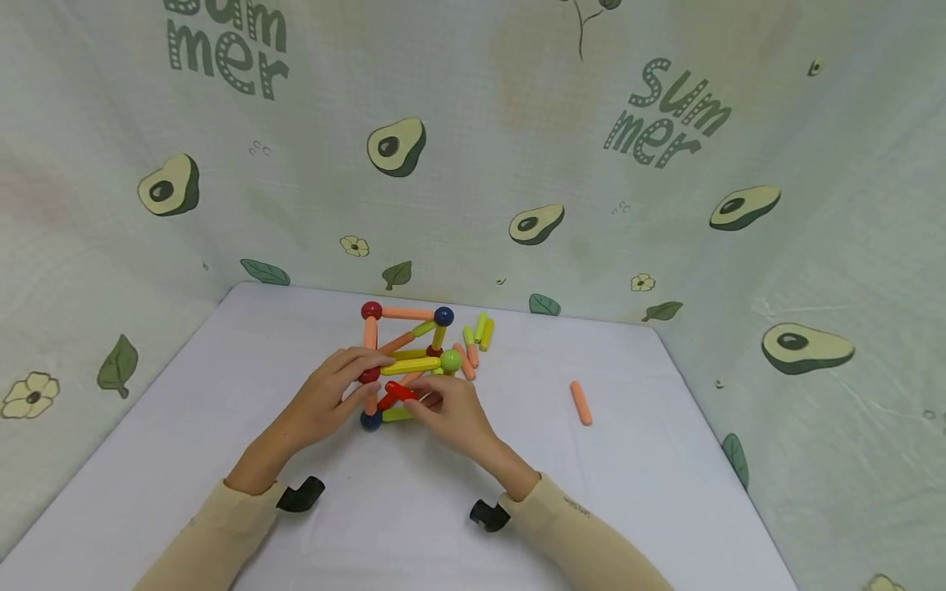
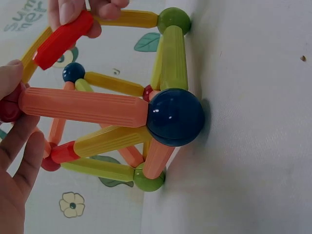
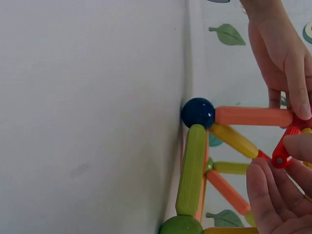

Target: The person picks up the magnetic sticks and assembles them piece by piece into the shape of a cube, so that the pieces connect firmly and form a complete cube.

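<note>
red rod (image 1: 401,391) in grip of right hand (image 1: 460,417), red ball (image 2: 9,105) apparently in left hand (image 1: 323,402), loose rods (image 1: 470,345) beside frame (image 1: 410,314)

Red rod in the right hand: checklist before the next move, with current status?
1. Red rod pinched by the right hand: ok.
2. Left hand steadying the frame at a red ball: ok, thumb and fingers grip it.
3. Red rod attached to that red ball: not ok, a gap shows in the left wrist view.
4. Near blue ball resting on the table: ok.
5. Loose peach rod clear of both hands: ok, it lies well off to the right.
6. Frame stable without the left hand: cannot tell, it is being held.
</note>
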`<action>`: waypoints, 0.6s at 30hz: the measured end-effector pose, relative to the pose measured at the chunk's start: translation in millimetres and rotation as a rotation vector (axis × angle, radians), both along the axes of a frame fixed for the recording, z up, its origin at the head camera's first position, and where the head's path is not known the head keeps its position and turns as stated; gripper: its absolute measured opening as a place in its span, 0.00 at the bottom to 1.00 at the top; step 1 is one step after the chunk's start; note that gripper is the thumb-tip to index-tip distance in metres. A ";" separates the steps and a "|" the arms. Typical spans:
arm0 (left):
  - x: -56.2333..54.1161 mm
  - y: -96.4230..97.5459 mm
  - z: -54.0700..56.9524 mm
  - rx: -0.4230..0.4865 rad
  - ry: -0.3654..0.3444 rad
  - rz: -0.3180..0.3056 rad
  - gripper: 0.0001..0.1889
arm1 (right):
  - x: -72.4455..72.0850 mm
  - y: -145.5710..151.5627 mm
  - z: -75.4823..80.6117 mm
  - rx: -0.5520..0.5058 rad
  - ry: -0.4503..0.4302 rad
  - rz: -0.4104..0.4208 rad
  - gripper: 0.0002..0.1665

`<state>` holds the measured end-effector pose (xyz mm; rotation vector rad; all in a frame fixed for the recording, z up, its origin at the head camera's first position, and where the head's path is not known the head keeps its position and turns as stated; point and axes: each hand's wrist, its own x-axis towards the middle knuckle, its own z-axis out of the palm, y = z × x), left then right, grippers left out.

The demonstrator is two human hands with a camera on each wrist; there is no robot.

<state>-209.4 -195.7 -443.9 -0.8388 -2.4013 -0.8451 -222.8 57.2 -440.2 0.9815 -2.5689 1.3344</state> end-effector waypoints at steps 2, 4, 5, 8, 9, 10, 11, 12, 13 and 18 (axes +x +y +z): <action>0.1 0.0 -0.7 0.006 -0.003 0.003 0.25 | -0.4 -4.5 0.1 -0.019 0.000 0.001 0.15; -0.1 0.2 -1.2 0.013 -0.003 0.005 0.25 | -0.7 -7.6 0.4 -0.032 -0.003 -0.004 0.15; -0.3 0.4 -1.7 0.019 -0.002 0.003 0.25 | -1.0 -8.9 0.4 -0.038 -0.004 -0.007 0.14; -0.8 1.2 -2.8 0.035 0.002 -0.004 0.25 | -1.8 -12.5 -0.6 -0.056 -0.005 -0.016 0.13; -1.0 1.5 -3.1 0.041 0.003 -0.007 0.25 | -1.8 -13.7 -0.7 -0.063 -0.009 -0.015 0.13; -1.0 1.9 -3.3 0.050 0.003 -0.012 0.25 | -1.9 -14.8 -0.9 -0.067 -0.011 -0.015 0.13; -0.9 2.2 -3.8 0.060 -0.002 -0.015 0.24 | -1.9 -15.9 -1.0 -0.071 -0.011 -0.016 0.13; -0.7 2.7 -3.9 0.070 -0.007 -0.018 0.24 | -1.8 -16.8 -1.0 -0.074 -0.009 -0.016 0.13; -0.5 3.2 -4.1 0.082 -0.013 -0.020 0.24 | -1.6 -17.7 -0.9 -0.076 -0.009 -0.016 0.13; 0.5 7.1 -4.6 0.138 -0.038 -0.019 0.22 | -0.8 -19.1 0.5 -0.084 -0.004 -0.023 0.13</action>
